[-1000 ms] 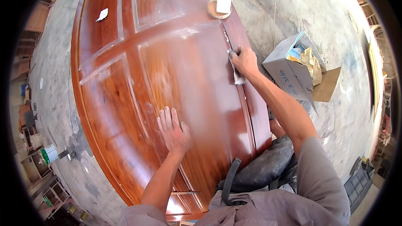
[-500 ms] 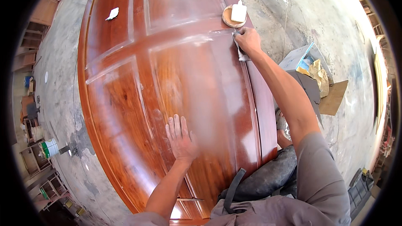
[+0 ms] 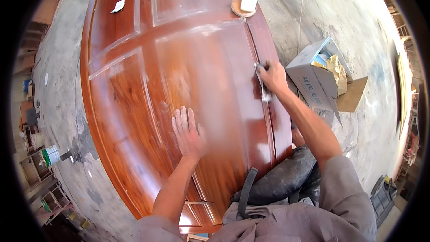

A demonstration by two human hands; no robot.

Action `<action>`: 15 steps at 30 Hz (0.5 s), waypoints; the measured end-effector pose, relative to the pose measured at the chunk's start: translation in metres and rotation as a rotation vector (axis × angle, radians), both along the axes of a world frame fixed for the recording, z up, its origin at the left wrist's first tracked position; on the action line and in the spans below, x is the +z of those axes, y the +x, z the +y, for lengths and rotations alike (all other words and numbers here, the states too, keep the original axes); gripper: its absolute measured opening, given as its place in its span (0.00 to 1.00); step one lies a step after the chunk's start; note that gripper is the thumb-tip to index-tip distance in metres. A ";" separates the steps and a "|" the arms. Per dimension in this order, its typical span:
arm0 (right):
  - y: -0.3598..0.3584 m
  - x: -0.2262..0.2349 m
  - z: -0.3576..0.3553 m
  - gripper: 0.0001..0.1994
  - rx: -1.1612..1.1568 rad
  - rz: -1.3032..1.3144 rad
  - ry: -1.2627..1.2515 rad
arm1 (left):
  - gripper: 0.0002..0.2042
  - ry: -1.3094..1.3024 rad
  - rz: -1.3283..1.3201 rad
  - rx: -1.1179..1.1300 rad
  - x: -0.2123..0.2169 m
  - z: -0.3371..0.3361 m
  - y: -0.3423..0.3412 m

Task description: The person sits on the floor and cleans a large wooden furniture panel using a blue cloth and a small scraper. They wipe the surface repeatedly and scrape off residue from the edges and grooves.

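A large varnished reddish-brown wooden door panel (image 3: 224, 107) with raised mouldings lies in front of me, hazy with whitish dust along its middle and grooves. Flat on its face rests my left hand (image 3: 189, 138), fingers stretched out and holding nothing. At the right side, my right hand (image 3: 274, 78) grips a folded piece of sandpaper (image 3: 265, 94) and presses it along the long moulding groove. Beyond that hand, a round shallow wooden dish (image 3: 237, 8) sits on the panel's right edge with a white squeeze bottle (image 3: 249, 2) in it.
A small crumpled white piece (image 3: 118, 6) lies on the panel's far left. On the concrete floor to the right stands an open cardboard box (image 3: 309, 78) with crumpled brown paper (image 3: 338, 74). A white-and-green bucket (image 3: 51, 155) is at the left, a dark grey crate (image 3: 383, 201) at lower right.
My right hand has slid the sandpaper toward me, from near the dish down along the right-hand groove. My left hand stays flat on the panel. The view has shifted slightly.
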State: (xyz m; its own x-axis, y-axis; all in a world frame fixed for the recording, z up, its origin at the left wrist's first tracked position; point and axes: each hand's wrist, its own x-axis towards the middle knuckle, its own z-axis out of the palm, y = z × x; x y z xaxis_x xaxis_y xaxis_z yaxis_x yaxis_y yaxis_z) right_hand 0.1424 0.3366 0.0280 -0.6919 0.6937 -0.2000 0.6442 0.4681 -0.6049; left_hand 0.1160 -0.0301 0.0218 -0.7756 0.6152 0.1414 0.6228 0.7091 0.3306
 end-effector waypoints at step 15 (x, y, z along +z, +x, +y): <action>0.273 0.017 -0.163 0.07 -0.096 0.075 -0.032 | 0.30 -0.009 0.088 0.017 -0.023 -0.007 0.008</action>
State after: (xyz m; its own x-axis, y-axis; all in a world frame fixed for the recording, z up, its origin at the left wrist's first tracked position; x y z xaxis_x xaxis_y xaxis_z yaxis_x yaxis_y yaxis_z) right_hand 0.4152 0.1741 0.0449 -0.6363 0.7517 -0.1737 0.6379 0.3859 -0.6665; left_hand 0.1242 -0.0373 -0.0008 -0.7705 0.6039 0.2040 0.6373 0.7222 0.2689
